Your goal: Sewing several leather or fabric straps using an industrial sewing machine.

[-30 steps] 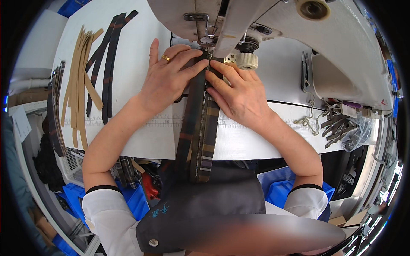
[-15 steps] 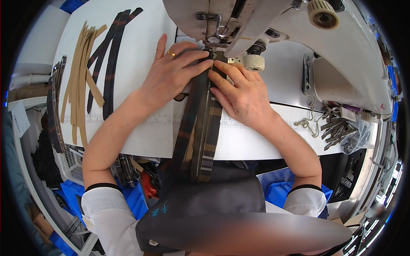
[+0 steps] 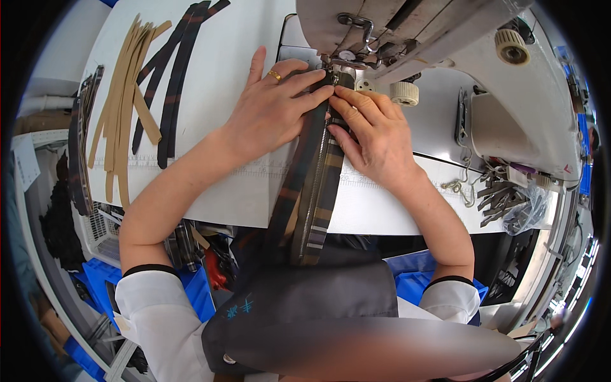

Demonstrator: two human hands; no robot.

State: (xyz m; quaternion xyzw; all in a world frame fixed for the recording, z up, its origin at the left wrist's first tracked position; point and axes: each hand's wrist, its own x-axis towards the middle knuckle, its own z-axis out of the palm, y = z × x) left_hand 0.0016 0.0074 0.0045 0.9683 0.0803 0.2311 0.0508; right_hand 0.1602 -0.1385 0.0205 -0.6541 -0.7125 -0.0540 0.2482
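Note:
A long zipper with metal teeth, bordered by dark plaid fabric strips, runs from the sewing machine down over the table's front edge onto my apron. Its far end lies at the presser foot. My left hand, a gold ring on one finger, holds the zipper's left side, with index and middle fingertips on it and the little finger raised. From the right, my right hand grips the same stretch, fingertips close to the left ones and thumb lower along the edge. The needle is hard to make out.
On the table's left lie tan strips, dark plaid strips and a plaid bundle. Small dark pieces and a clear plastic bag sit at the right. Blue bins stand below the table.
The view has shifted, so the machine appears farther right. My hands stay on the zipper near the presser foot, with the right fingers slightly rearranged.

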